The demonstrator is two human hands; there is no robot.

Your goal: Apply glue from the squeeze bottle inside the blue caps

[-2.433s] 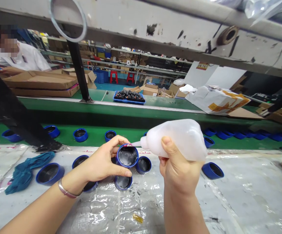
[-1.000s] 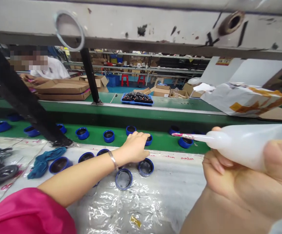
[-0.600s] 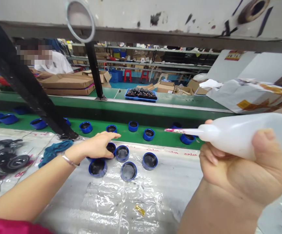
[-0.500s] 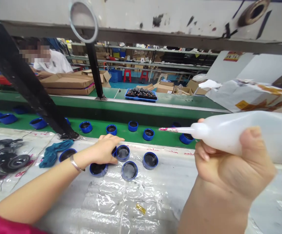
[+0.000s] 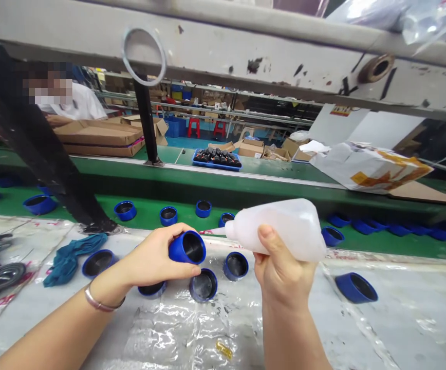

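My left hand point(image 5: 161, 257) is closed around a blue ring-shaped cup point(image 5: 174, 250) with a black inside, lifted and tilted with its opening turned to the right. In my right hand point(image 5: 284, 267) is a white squeeze bottle point(image 5: 280, 228), lying nearly level, its thin red-stained nozzle point(image 5: 212, 232) pointing left. The nozzle tip is close to the cup's upper right rim; whether it touches, I cannot tell. Below the held cup, another blue cup point(image 5: 203, 285) stands on the plastic-covered table, with a further blue cup point(image 5: 236, 266) to its right.
Several blue cups ride on the green belt point(image 5: 149, 216) behind the table. A teal cloth point(image 5: 72, 257) and black ring parts point(image 5: 3, 277) lie at left. A black post point(image 5: 53, 139) slants down on the left, under a white overhead beam point(image 5: 207, 46). A person point(image 5: 80, 103) sits beyond the belt.
My left hand has picked up a blue cup and tilted it. My right hand has brought the bottle left, its nozzle now beside that cup. The camera view has shifted.
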